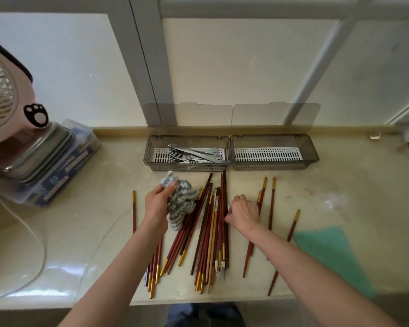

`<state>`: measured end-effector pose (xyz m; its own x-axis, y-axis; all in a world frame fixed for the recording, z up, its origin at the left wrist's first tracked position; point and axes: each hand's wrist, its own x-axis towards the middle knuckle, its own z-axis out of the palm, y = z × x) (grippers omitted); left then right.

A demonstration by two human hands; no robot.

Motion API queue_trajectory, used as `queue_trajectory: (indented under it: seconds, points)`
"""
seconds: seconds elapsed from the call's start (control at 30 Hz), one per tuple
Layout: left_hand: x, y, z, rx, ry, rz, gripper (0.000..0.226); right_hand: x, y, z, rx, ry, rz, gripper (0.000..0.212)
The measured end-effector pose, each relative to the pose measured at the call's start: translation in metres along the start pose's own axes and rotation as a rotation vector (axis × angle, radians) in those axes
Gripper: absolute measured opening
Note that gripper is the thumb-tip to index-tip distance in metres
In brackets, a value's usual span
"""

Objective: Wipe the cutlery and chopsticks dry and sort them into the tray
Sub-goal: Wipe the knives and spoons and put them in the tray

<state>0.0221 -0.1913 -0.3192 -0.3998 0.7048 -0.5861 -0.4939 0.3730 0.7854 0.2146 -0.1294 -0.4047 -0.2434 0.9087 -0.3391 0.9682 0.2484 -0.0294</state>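
Head view: left hand (pixel 157 201) grips the cloth (pixel 183 201) — right hand (pixel 243 213) curls over the chopsticks (pixel 208 223) — whether gripping one, cannot tell.

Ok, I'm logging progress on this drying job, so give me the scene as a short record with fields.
left hand: holds grey-white cloth
right hand: curled at the edge of the chopstick pile; grip unclear
left tray: forks and knives inside
right tray: only its white slotted insert, no chopsticks yet
counter: loose chopsticks beside the pile, green cloth at right
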Motion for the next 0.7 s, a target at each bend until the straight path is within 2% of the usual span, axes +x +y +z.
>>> queue_trajectory:
  seconds: [0.47, 0.57, 0.7]
  points:
    - [-0.0029, 0.0038, -0.0012, -0.009, 0.012, -0.001, 0.024, 0.0028, 0.0066, 0.0027, -0.062, 0.037, -0.103, 0.025]
    - [-0.0031, 0.0038, 0.0004, 0.001, 0.013, 0.0, 0.019, 0.0052, 0.0097, 0.001, 0.008, 0.036, -0.089, 0.024]
    - [-0.0007, 0.0043, -0.002, -0.005, 0.011, 0.006, 0.018, 0.0037, 0.0005, 0.0037, 0.192, 0.031, -0.088, 0.035]
